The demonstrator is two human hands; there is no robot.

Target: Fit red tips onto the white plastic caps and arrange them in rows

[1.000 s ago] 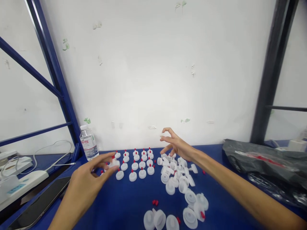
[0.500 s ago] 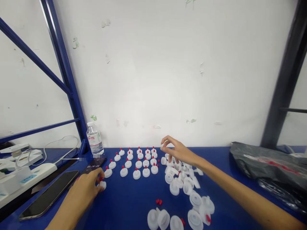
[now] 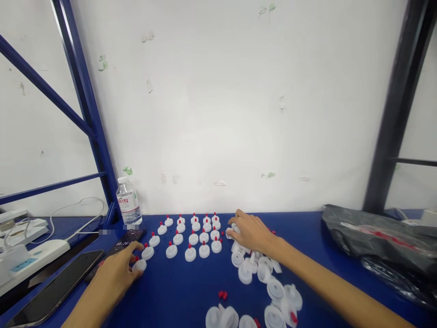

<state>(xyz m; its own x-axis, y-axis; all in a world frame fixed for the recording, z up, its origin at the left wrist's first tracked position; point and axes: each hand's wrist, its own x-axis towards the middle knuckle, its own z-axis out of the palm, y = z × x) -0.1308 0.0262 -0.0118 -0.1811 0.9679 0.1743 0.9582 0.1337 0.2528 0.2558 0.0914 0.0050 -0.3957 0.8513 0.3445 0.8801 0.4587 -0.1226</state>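
Observation:
My left hand is closed around a white cap with a red tip at the left of the blue table, its fingers and thumb at the cap's sides. My right hand is bent down over the heap of loose white caps, with fingers and thumb round a white cap; the hand hides part of this cap and of the heap. Between the hands, several white caps with upright red tips stand in rows.
Small red tips lie near the front, beside more loose white caps. At left are a water bottle, a phone, a second phone showing a timer and a power strip. A dark plastic bag lies at right.
My right hand has come down from above the back of the heap onto its white caps. My left hand stays at the red-tipped cap. The whole view has shifted slightly.

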